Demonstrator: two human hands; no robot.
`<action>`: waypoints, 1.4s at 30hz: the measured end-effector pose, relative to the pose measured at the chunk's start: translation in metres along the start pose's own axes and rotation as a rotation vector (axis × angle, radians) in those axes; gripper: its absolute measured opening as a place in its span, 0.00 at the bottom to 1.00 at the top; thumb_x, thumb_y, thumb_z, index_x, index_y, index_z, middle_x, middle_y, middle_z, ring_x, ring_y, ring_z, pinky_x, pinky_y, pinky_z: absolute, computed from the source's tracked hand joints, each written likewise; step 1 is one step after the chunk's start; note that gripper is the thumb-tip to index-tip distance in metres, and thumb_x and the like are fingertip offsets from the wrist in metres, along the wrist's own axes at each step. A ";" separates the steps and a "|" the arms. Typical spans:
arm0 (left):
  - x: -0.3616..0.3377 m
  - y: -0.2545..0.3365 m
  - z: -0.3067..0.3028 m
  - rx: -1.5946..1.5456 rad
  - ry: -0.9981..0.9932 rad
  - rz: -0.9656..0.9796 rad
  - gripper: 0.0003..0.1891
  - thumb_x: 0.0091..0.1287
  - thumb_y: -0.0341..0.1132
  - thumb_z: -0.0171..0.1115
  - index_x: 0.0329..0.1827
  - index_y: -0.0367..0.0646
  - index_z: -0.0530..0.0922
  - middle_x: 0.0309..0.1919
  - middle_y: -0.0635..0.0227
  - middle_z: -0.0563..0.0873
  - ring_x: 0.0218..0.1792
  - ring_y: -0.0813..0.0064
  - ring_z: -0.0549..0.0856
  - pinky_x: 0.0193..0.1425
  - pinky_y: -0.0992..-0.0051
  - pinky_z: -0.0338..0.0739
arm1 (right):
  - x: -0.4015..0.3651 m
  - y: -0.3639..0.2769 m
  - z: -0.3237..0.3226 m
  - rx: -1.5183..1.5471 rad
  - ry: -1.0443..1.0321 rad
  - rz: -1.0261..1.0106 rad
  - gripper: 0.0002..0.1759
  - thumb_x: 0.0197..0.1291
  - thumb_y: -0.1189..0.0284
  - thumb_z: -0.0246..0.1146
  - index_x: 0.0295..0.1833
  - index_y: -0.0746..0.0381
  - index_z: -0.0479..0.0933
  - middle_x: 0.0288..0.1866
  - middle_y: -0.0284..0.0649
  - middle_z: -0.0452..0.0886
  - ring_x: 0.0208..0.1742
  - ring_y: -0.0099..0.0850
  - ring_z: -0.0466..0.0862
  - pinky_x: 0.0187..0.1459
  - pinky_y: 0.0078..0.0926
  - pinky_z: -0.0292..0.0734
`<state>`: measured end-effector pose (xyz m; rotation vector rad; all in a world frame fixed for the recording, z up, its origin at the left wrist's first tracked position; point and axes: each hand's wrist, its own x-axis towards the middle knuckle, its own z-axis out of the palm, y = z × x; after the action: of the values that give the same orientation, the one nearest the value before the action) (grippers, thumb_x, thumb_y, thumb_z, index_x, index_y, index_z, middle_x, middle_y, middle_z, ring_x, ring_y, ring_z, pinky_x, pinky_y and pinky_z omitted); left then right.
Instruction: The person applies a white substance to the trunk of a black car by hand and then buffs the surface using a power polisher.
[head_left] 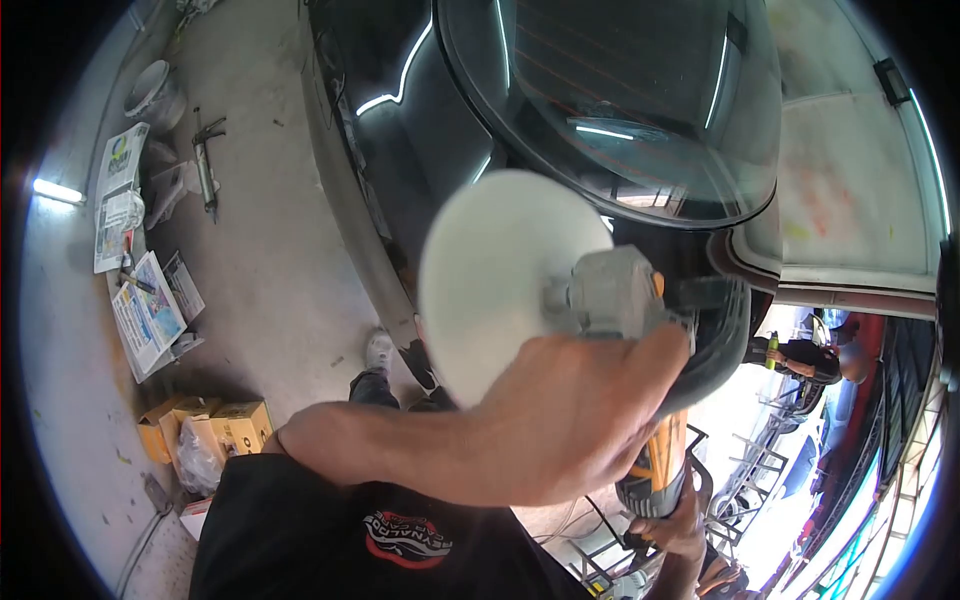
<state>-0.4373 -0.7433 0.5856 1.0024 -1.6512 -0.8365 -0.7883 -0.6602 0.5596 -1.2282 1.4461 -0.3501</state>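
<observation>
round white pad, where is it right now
In the head view, the round white pad is near the centre, mounted on the power tool, just above the left hand.

Slight blur softens the polisher (612,290), while daylight overexposes the lower right.

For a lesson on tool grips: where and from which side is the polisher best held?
Probably two hands on the polisher: one on its handle, one around its body, as the right hand does, from the side away from the pad. The handle is a loop, the body long and slim; the pad is a broad disc.
</observation>
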 end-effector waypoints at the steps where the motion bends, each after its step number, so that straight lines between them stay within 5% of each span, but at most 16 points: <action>1: 0.002 -0.001 -0.003 0.008 0.014 0.020 0.17 0.62 0.25 0.69 0.44 0.36 0.67 0.20 0.53 0.84 0.23 0.47 0.87 0.24 0.54 0.80 | 0.001 -0.007 0.002 -0.087 0.033 0.008 0.78 0.31 0.47 0.91 0.80 0.74 0.54 0.67 0.51 0.80 0.65 0.35 0.80 0.67 0.35 0.75; 11: -0.021 0.001 0.009 -0.127 -0.029 -0.020 0.16 0.62 0.25 0.70 0.43 0.36 0.68 0.22 0.52 0.84 0.23 0.49 0.87 0.25 0.55 0.79 | -0.039 -0.010 -0.001 0.023 0.031 0.052 0.76 0.32 0.55 0.92 0.81 0.74 0.54 0.70 0.53 0.78 0.70 0.37 0.78 0.70 0.37 0.73; 15: -0.003 0.000 -0.008 -0.060 0.001 -0.048 0.14 0.65 0.28 0.73 0.41 0.38 0.73 0.27 0.56 0.84 0.25 0.53 0.88 0.26 0.63 0.79 | -0.020 -0.021 0.005 -0.003 0.029 0.004 0.76 0.32 0.55 0.92 0.82 0.72 0.54 0.70 0.50 0.78 0.68 0.35 0.78 0.69 0.35 0.73; 19: -0.003 -0.004 -0.011 -0.038 0.090 0.004 0.14 0.66 0.30 0.74 0.41 0.39 0.73 0.26 0.57 0.82 0.23 0.55 0.87 0.26 0.62 0.78 | -0.002 -0.031 0.009 0.031 0.011 -0.017 0.77 0.32 0.55 0.92 0.82 0.72 0.53 0.71 0.49 0.77 0.69 0.35 0.77 0.70 0.36 0.73; 26: -0.034 0.006 0.043 -0.271 -0.100 -0.021 0.17 0.64 0.27 0.71 0.45 0.36 0.69 0.23 0.53 0.84 0.24 0.48 0.87 0.27 0.54 0.78 | -0.085 0.005 -0.015 0.059 0.105 0.098 0.75 0.33 0.55 0.92 0.81 0.73 0.53 0.69 0.51 0.78 0.67 0.37 0.80 0.68 0.37 0.76; 29: -0.023 0.005 0.056 -0.301 -0.129 -0.010 0.16 0.64 0.27 0.71 0.45 0.35 0.70 0.22 0.53 0.83 0.24 0.48 0.87 0.27 0.54 0.78 | -0.106 -0.010 -0.006 0.228 0.202 0.168 0.76 0.26 0.69 0.92 0.81 0.73 0.53 0.62 0.49 0.82 0.57 0.37 0.87 0.55 0.30 0.84; 32: -0.014 0.005 0.043 -0.311 -0.153 -0.043 0.15 0.64 0.26 0.71 0.44 0.35 0.70 0.22 0.53 0.83 0.24 0.47 0.87 0.27 0.54 0.79 | -0.109 -0.029 0.003 0.169 0.264 0.175 0.76 0.25 0.68 0.92 0.81 0.72 0.54 0.59 0.48 0.84 0.53 0.34 0.87 0.51 0.28 0.85; 33: -0.013 0.004 0.037 -0.311 -0.134 -0.044 0.15 0.64 0.27 0.70 0.44 0.35 0.70 0.22 0.53 0.83 0.24 0.47 0.87 0.27 0.54 0.79 | -0.113 -0.028 -0.007 -0.040 0.264 0.216 0.76 0.26 0.64 0.93 0.81 0.73 0.54 0.59 0.47 0.84 0.53 0.32 0.87 0.50 0.28 0.84; 36: -0.013 0.000 0.013 -0.295 -0.063 -0.066 0.14 0.65 0.28 0.71 0.43 0.36 0.71 0.23 0.54 0.83 0.26 0.47 0.87 0.27 0.55 0.78 | -0.086 -0.057 0.005 0.008 0.221 0.185 0.78 0.26 0.55 0.92 0.81 0.74 0.53 0.59 0.46 0.84 0.53 0.31 0.87 0.52 0.28 0.84; 37: -0.011 -0.002 0.005 -0.280 -0.036 -0.081 0.14 0.66 0.29 0.72 0.43 0.37 0.72 0.25 0.55 0.83 0.26 0.48 0.87 0.28 0.57 0.78 | -0.073 -0.073 0.010 -0.087 0.193 0.186 0.80 0.25 0.48 0.91 0.81 0.74 0.53 0.60 0.46 0.83 0.56 0.33 0.86 0.57 0.31 0.82; 42: 0.003 -0.013 -0.024 -0.233 0.039 -0.057 0.13 0.68 0.29 0.72 0.42 0.39 0.73 0.28 0.53 0.84 0.30 0.48 0.88 0.29 0.61 0.78 | -0.041 -0.072 0.001 -0.189 0.121 0.029 0.76 0.36 0.50 0.90 0.80 0.77 0.50 0.68 0.54 0.78 0.67 0.39 0.80 0.67 0.37 0.77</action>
<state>-0.4118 -0.7529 0.5821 0.9000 -1.4596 -1.0164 -0.7614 -0.6563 0.6380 -1.3545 1.6287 -0.2759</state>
